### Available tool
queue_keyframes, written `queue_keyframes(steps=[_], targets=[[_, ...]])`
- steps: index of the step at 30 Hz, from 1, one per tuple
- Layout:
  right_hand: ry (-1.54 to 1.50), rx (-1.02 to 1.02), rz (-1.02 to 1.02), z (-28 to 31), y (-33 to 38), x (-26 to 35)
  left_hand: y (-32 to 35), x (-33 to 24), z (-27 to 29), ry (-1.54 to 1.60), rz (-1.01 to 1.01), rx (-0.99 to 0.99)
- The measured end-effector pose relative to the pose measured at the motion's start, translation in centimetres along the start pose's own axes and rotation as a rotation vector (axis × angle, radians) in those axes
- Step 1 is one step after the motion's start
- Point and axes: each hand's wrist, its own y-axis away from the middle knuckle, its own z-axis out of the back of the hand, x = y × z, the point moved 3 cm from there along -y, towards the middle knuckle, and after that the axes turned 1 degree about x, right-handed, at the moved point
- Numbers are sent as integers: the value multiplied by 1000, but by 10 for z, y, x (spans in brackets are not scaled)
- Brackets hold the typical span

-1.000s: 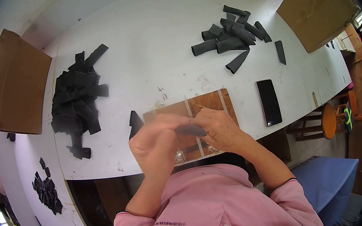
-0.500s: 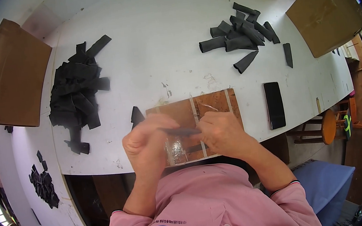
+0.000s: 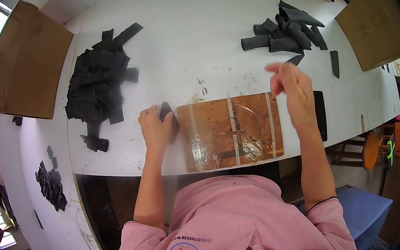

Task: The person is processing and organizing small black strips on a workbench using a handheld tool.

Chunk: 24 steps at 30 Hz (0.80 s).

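My left hand [image 3: 156, 129] rests on the table at the left edge of a brown board [image 3: 207, 124], its thumb and fingers around a black fabric piece [image 3: 170, 123]. My right hand [image 3: 295, 93] is raised beyond the board's right side, with fingers apart and nothing between them. Past it lies a heap of black fabric tubes [image 3: 282, 42], with one wider piece [image 3: 300, 15] on the heap's far side. The board bears pale tape bands and shiny clear film.
A large heap of flat black fabric strips [image 3: 95, 83] lies at left. A black phone [image 3: 320, 115] is partly behind my right forearm. Cardboard boxes [image 3: 25, 61] [image 3: 375, 23] stand at both sides. Smaller black scraps [image 3: 51, 187] lie far left; a wooden stool [image 3: 369, 150] stands at right.
My hands have parted from above the board. The left moved onto a black piece beside it; the right moved out toward the tubes, no longer holding the dark piece. The view shifted slightly.
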Motion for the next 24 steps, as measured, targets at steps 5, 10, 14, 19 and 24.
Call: queue_keyframes(steps=[5,10,14,19,24], targets=[[87,212,-282,-20,77,-20,-9,17,-2,151,-30,24],[142,394,-236,-49,101,-23,-6,-20,18,-5,-57,-63],[222,469,-168,-59,107,-23,-12,10,-9,-117,69,215],[57,525,-350,-55,117,-38,15,-23,27,998,142,212],[-775,471,-607,-74,127,-54,75,-78,54,1664,276,464]])
